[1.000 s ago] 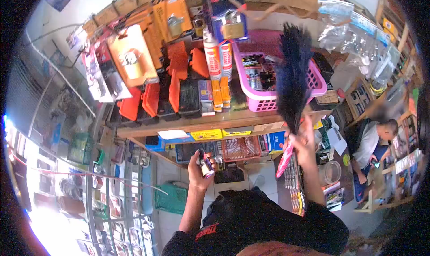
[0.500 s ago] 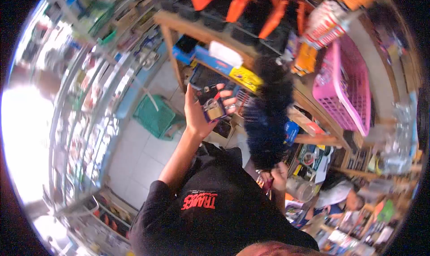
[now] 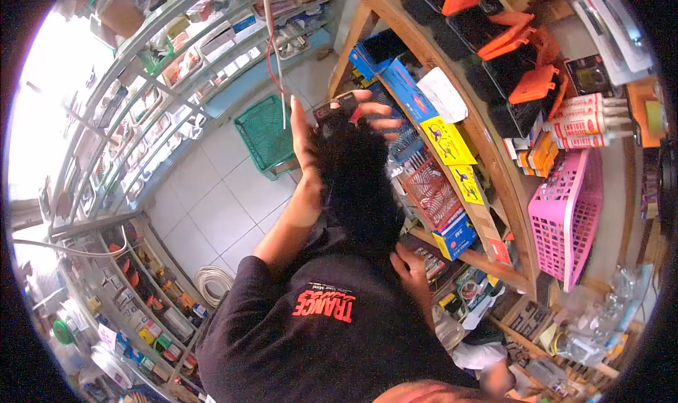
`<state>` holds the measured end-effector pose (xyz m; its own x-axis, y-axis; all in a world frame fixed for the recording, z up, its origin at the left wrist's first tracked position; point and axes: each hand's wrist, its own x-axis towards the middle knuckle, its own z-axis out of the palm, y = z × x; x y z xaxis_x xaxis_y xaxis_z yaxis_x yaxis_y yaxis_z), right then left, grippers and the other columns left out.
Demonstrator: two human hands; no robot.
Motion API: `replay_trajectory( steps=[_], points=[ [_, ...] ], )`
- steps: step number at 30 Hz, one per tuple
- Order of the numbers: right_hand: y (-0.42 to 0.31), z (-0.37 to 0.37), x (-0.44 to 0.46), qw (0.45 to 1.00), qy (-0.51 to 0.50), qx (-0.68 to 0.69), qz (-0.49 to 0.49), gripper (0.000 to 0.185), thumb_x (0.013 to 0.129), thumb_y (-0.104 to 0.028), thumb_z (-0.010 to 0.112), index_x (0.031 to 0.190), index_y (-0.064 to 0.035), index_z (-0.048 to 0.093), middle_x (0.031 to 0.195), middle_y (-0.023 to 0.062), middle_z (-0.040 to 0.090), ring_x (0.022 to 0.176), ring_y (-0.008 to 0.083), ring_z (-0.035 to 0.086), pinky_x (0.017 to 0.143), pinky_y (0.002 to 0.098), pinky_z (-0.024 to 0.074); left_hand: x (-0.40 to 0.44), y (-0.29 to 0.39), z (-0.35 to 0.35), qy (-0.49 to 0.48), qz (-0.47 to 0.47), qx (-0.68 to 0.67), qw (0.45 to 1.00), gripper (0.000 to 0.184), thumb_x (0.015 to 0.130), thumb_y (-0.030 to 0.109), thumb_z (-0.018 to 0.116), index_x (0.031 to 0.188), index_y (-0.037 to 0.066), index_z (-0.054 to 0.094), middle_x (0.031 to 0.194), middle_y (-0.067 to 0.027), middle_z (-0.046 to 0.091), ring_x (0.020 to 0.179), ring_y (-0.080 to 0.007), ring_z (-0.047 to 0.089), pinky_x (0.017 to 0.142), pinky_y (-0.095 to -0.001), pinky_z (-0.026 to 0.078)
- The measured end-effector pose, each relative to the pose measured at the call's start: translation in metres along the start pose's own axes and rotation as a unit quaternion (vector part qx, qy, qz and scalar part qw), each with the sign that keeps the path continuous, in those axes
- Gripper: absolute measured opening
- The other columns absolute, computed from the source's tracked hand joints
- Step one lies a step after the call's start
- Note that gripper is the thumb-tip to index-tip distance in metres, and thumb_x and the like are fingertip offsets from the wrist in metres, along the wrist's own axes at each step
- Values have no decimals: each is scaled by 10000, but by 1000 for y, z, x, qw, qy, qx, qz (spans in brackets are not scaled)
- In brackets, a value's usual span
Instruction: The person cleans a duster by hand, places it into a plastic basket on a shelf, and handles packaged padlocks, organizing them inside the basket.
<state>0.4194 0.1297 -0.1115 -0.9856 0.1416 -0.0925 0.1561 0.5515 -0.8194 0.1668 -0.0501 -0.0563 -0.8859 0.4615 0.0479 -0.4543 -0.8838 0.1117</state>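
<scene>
My left hand (image 3: 311,149) holds a dark card pack (image 3: 337,108), its thumb at one side and its fingers at the other. Black duster bristles (image 3: 357,181) cover the lower part of the pack and some of the palm. My right hand (image 3: 411,267) is at the lower end of the duster, fingers curled; the handle is hidden here. The padlock seen on the pack earlier is behind the bristles.
A wooden shelf (image 3: 519,223) at right bears orange-lidded boxes, sealant tubes (image 3: 586,121) and a pink basket (image 3: 565,219). A green basket (image 3: 263,136) stands on the tiled floor. Another person (image 3: 480,355) is at lower right. Wire racks line the left.
The view has swung round. The duster has moved from upright above the shelf, away from my left hand, down over the pack in that hand.
</scene>
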Motion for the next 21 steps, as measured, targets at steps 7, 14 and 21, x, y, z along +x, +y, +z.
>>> replay_trajectory(
  steps=[7,14,21],
  points=[
    [-14,-4,6,988,1,102,118,278,869,-64,626,1120,53,614,945,173,681,824,220,651,772,311,500,-12,-28,13,113,-36,-44,992,936,785,810,278,1254,27,483,1136,-230,584,1032,-390,583,934,-530,436],
    [6,4,-13,999,25,-9,24,264,873,-125,640,1072,48,624,969,184,651,933,262,601,831,355,456,-5,-20,11,-7,-38,8,999,901,801,796,276,1224,31,494,1084,-210,597,995,-381,593,876,-504,480],
    [22,5,-18,998,22,-52,-42,263,857,-125,666,1055,42,622,860,141,625,788,268,592,761,372,467,-10,-12,25,1,-21,2,1000,880,826,764,279,1204,5,512,1041,-204,613,956,-401,605,862,-515,474]
  ],
)
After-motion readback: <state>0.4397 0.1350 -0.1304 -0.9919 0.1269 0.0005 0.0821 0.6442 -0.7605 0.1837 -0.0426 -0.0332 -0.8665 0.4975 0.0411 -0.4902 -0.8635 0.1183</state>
